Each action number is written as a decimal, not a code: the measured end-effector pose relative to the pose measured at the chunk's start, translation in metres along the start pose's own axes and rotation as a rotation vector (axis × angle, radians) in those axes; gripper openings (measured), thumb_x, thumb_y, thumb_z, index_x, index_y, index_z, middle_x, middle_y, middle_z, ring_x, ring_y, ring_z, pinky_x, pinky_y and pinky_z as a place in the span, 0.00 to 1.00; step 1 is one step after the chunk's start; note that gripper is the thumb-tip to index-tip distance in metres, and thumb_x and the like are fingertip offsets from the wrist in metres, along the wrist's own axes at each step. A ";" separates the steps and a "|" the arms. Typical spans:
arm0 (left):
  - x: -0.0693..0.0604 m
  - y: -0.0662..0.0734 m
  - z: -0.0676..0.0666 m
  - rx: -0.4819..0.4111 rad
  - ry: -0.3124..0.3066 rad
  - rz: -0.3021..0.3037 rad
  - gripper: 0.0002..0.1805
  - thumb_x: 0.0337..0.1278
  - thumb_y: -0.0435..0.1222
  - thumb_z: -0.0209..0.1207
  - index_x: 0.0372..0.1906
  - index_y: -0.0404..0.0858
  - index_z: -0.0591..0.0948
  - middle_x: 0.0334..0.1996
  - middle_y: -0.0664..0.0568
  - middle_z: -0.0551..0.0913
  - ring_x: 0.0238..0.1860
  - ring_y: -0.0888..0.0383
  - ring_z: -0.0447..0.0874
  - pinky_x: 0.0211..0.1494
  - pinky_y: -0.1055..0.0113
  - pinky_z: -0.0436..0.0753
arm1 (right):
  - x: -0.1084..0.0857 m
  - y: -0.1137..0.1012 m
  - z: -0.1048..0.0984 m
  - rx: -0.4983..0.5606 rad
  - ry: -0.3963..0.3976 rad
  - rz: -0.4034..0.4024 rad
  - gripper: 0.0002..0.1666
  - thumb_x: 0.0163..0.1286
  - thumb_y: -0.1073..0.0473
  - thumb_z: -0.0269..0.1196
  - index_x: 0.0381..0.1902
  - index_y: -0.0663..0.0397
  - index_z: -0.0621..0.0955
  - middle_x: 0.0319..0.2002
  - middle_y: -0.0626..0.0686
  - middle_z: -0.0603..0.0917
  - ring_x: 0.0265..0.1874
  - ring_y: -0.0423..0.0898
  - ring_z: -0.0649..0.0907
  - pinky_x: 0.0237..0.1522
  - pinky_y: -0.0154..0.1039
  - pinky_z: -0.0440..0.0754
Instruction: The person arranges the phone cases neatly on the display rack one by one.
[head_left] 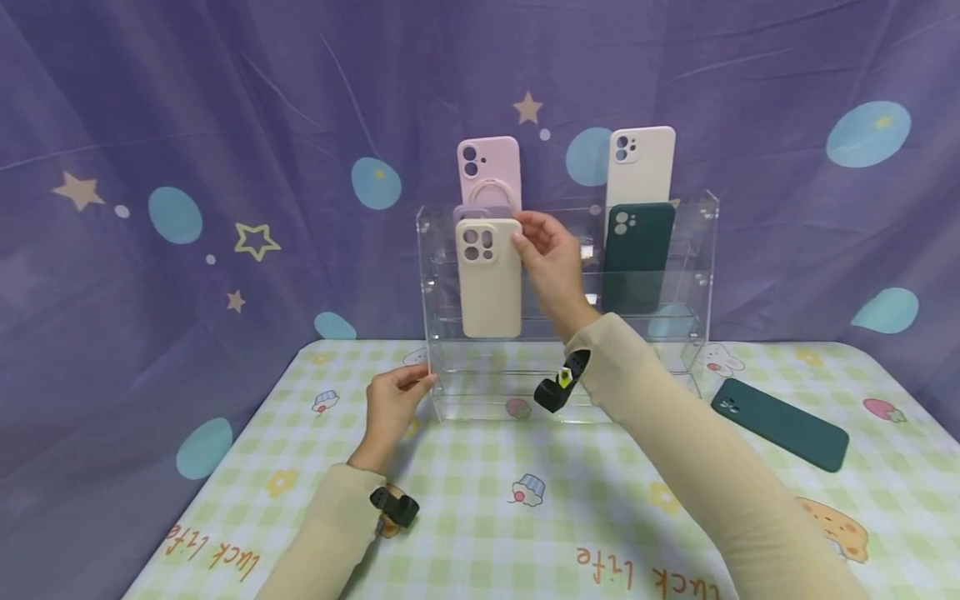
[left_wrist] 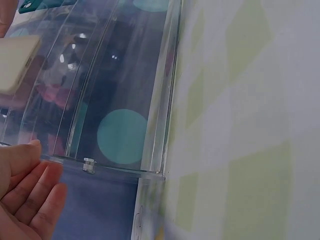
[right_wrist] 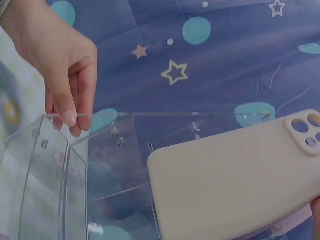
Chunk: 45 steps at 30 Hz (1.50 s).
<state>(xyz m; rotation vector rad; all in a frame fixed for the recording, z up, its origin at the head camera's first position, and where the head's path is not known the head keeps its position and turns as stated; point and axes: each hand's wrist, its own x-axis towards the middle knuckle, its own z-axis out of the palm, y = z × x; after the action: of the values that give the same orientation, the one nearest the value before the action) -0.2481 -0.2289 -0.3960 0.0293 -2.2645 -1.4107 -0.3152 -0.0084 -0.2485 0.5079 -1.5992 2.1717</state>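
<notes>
My right hand (head_left: 553, 265) pinches the upper right edge of a cream phone case (head_left: 491, 292), upright before the left half of a clear acrylic display stand (head_left: 570, 410). Whether the case touches a shelf, I cannot tell. The left hand (head_left: 393, 408) pinches the stand's lower left side panel between thumb and fingers, as the right wrist view also shows. Behind the cream case, a pink phone case (head_left: 491, 162) with a ring stands in a higher tier, and a lilac case (head_left: 461, 213) is mostly hidden.
On the stand's right side, a white phone case (head_left: 643, 162) stands behind a dark green phone case (head_left: 639, 250). Another green phone case (head_left: 780, 425) lies on the checked tablecloth (head_left: 465, 517), right of the stand. A purple curtain (head_left: 285, 100) hangs behind.
</notes>
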 end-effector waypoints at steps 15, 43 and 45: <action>-0.001 0.000 0.000 0.008 0.000 0.003 0.10 0.49 0.32 0.68 0.38 0.31 0.86 0.35 0.41 0.87 0.30 0.61 0.83 0.32 0.78 0.78 | -0.011 0.025 0.006 0.018 -0.029 -0.056 0.15 0.64 0.75 0.58 0.49 0.73 0.76 0.40 0.58 0.82 0.36 0.39 0.80 0.42 0.30 0.78; -0.001 0.001 0.000 0.006 -0.001 -0.006 0.11 0.49 0.33 0.68 0.37 0.32 0.86 0.35 0.42 0.87 0.29 0.63 0.82 0.32 0.78 0.77 | -0.026 0.049 -0.009 0.074 -0.029 0.070 0.17 0.61 0.74 0.62 0.50 0.73 0.79 0.37 0.51 0.86 0.34 0.38 0.84 0.38 0.30 0.81; -0.001 0.001 0.000 0.004 -0.006 -0.008 0.11 0.49 0.33 0.68 0.38 0.32 0.86 0.35 0.42 0.87 0.29 0.63 0.82 0.32 0.78 0.78 | -0.028 0.050 -0.009 0.073 -0.031 0.084 0.17 0.61 0.73 0.62 0.50 0.72 0.79 0.37 0.51 0.87 0.35 0.40 0.84 0.38 0.30 0.81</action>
<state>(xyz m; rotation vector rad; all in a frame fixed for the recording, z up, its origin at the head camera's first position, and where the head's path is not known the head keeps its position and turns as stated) -0.2467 -0.2282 -0.3952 0.0353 -2.2741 -1.4116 -0.3176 -0.0163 -0.3062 0.5077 -1.5886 2.3022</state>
